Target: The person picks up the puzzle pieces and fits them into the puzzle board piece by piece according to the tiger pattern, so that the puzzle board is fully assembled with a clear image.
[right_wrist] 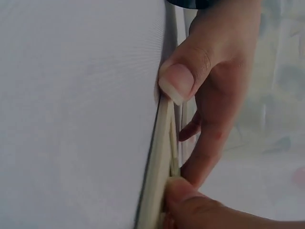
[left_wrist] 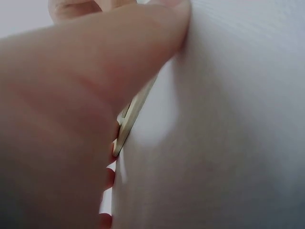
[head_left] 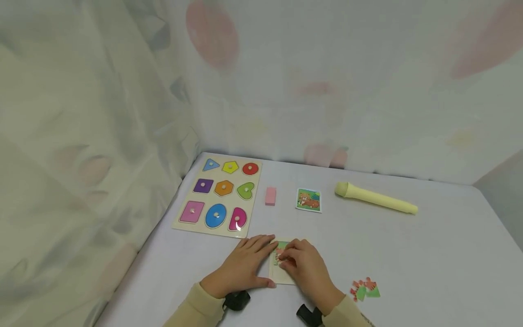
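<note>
A small jigsaw tray (head_left: pixel 283 276), pale and shallow, lies between the two hands in the head view, with green and orange puzzle pieces in its upper part. The left hand (head_left: pixel 245 265) spreads over its left side, fingers straight along the upper left edge and thumb at the lower left corner. With bent fingers and thumb, the right hand (head_left: pixel 305 265) pinches a puzzle piece (head_left: pixel 278 260) over the tray, mostly covered by the fingertips. From the right wrist view, the right thumb (right_wrist: pixel 190 202) sits at the tray's edge (right_wrist: pixel 157 162), opposite the left thumb (right_wrist: pixel 178 81).
Loose puzzle pieces (head_left: pixel 365 289) lie to the right of the right hand. Farther back are a shape board (head_left: pixel 214 195) with knobbed pieces, a pink block (head_left: pixel 270 196), a small tiger picture card (head_left: pixel 308 200) and a yellow stick-like object (head_left: pixel 376 198). Curtains stand behind and left.
</note>
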